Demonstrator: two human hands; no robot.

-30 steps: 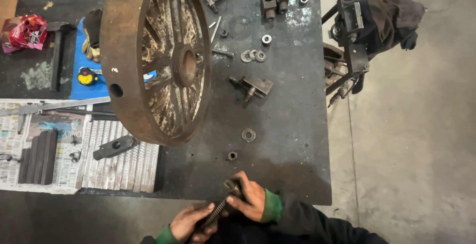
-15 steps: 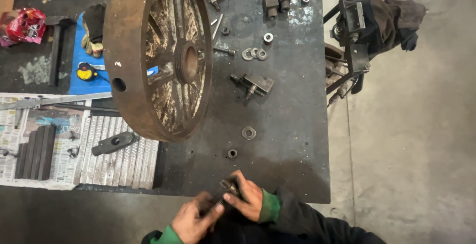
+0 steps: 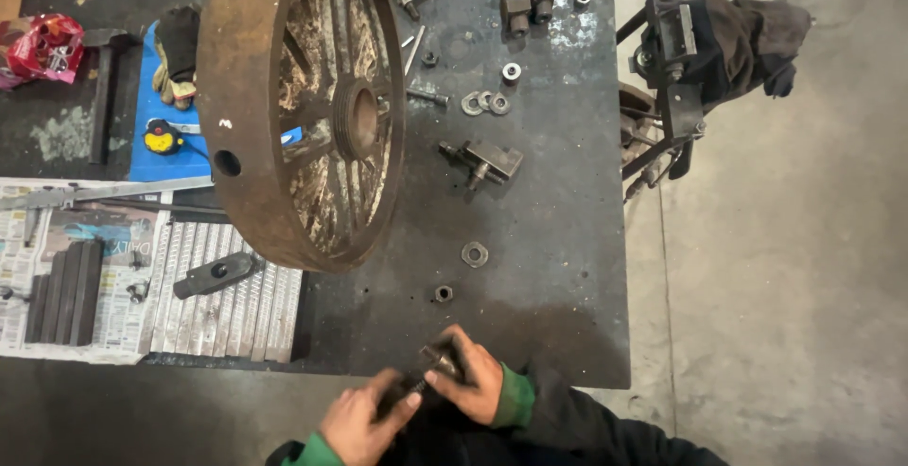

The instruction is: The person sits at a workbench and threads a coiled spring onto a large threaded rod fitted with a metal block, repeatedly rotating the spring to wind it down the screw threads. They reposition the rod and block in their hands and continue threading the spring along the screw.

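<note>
- Here, seen from above, a person in dark sleeves with green cuffs works at the near edge of a dark steel bench (image 3: 558, 315).
- The right hand (image 3: 473, 381) is closed around the head end of a dark threaded bolt (image 3: 437, 364), fingers curled over a nut-like piece on it.
- The left hand (image 3: 364, 419) wraps the bolt's lower end; its grip is closed too, though blur hides the exact finger positions.
- The bolt sits right at the bench edge, partly over the floor, so a slip of greasy fingers could drop it off the bench.
- A small nut (image 3: 443, 293) and a larger hex nut (image 3: 474, 254) lie loose just beyond the hands; a sweeping wrist could knock them off.
- A big rusty spoked wheel (image 3: 303, 106) stands on its rim further back, apparently leaning; a jolt to the bench could tip or roll it toward the hands.
- Washers (image 3: 484, 103), a clamp block (image 3: 490, 159) and other loose bolts are scattered behind, well apart from the hands.
- At the left, a metal clamp piece (image 3: 216, 274) rests on newspaper.
</note>
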